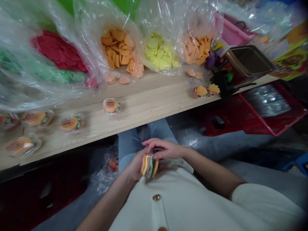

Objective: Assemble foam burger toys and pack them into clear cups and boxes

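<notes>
Low over my lap, I hold a toy burger (149,166) in a clear case, turned on its side so its orange, yellow, red and green layers show. My left hand (137,163) is closed around its left side. From the other side my right hand (166,149) curls its fingers over the top and right of the case. The fingertips meet near the case's upper edge, and part of the left fingers is hidden. On the worktable (146,102) ahead, a packed toy burger (111,106) sits closest to my hands.
More packed burgers (69,123) stand at the left. Two uncased burgers (200,91) are at the right. Clear bags of red pieces (57,51), orange discs (117,48) and yellow discs (160,53) line the back. A red crate (274,106) stands right of the table.
</notes>
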Motion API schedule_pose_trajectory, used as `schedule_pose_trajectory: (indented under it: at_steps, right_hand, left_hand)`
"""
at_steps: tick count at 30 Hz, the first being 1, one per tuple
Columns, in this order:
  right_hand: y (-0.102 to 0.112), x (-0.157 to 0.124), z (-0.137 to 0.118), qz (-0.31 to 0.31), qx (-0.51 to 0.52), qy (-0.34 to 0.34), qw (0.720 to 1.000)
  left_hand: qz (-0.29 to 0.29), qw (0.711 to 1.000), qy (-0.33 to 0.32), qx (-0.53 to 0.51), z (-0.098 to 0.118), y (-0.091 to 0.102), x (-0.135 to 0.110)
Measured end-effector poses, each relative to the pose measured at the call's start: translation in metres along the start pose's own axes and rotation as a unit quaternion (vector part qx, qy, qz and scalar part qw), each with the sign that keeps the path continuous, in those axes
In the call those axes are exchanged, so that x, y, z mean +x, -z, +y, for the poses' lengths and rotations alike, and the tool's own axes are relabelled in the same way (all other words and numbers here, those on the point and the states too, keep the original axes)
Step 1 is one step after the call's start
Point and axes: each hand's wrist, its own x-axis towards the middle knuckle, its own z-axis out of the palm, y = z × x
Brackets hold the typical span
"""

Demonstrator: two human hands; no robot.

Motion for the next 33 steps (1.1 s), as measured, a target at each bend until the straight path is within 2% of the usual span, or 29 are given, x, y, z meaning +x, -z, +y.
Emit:
schedule_pose_trajectory:
  at_steps: [2, 4, 6, 7, 9, 11, 15, 18, 20, 22, 27, 33]
  right_hand:
    - [-0.010, -0.001, 0.007, 0.057, 0.038, -0.011, 0.998]
    - [-0.018, -0.002, 0.009, 0.111, 0.027, -0.028, 0.993]
    - [-0.021, -0.004, 0.006, 0.139, -0.036, -0.041, 0.989]
    - [-0.021, -0.005, 0.002, 0.142, -0.071, -0.041, 0.986]
    - [-0.018, -0.008, -0.007, 0.121, -0.132, -0.029, 0.983]
    - [-0.015, -0.013, -0.016, 0.084, -0.176, -0.016, 0.981]
    - [-0.020, -0.021, -0.020, 0.036, -0.258, -0.024, 0.965]
    - [-0.032, -0.024, -0.012, 0.048, -0.301, -0.036, 0.952]
    - [-0.040, -0.024, -0.005, 0.075, -0.334, -0.041, 0.939]
    - [-0.046, -0.022, 0.002, 0.087, -0.378, -0.035, 0.921]
    - [-0.051, -0.018, 0.013, 0.067, -0.480, 0.018, 0.875]
    - [-0.055, -0.020, 0.027, 0.070, -0.502, 0.085, 0.858]
  left_hand:
    - [0.063, 0.996, -0.049, 0.033, -0.006, -0.001, -0.005]
    - [0.113, 0.983, -0.126, 0.071, -0.006, 0.003, -0.013]
    - [0.132, 0.959, -0.196, 0.155, 0.000, 0.008, -0.025]
    - [0.118, 0.947, -0.213, 0.211, 0.004, 0.010, -0.031]
    - [0.088, 0.908, -0.244, 0.328, 0.013, 0.012, -0.041]
    - [0.071, 0.876, -0.265, 0.397, 0.019, 0.012, -0.048]
    - [0.063, 0.829, -0.297, 0.470, 0.016, 0.014, -0.051]
    - [0.064, 0.797, -0.316, 0.510, 0.008, 0.017, -0.049]
    - [0.068, 0.796, -0.320, 0.509, 0.003, 0.020, -0.048]
    - [0.067, 0.807, -0.314, 0.496, 0.001, 0.022, -0.047]
    - [0.059, 0.819, -0.302, 0.484, 0.001, 0.026, -0.045]
    - [0.037, 0.799, -0.331, 0.501, -0.002, 0.025, -0.045]
